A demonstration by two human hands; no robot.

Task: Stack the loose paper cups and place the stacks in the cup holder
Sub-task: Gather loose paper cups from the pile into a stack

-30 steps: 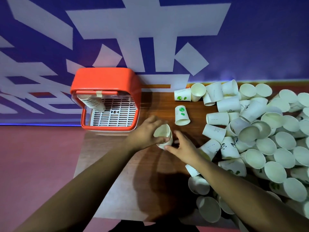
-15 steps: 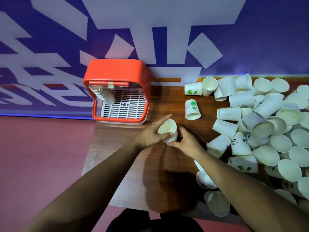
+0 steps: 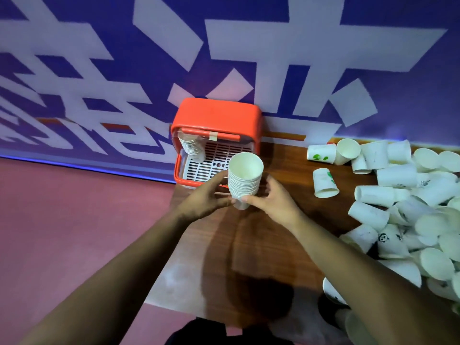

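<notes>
I hold an upright stack of white paper cups [image 3: 244,181] above the wooden table, just in front of the orange cup holder [image 3: 217,119]. My left hand [image 3: 207,195] grips its lower left side. My right hand [image 3: 272,197] pinches the lowest cup from the right. The holder's front is open over a white slotted tray, and another stack of cups [image 3: 190,145] leans inside at its left. A large heap of loose paper cups [image 3: 403,202] covers the table's right side.
The wooden table [image 3: 249,257] ends at its left edge beside the holder, over a reddish floor [image 3: 74,220]. A blue and white wall [image 3: 224,58] stands right behind. A single cup with green print [image 3: 324,183] stands upside down between the holder and the heap.
The stack has risen off the table and shifted left toward the holder, with both hands following. My head has turned left, so the heap now sits further right in view.
</notes>
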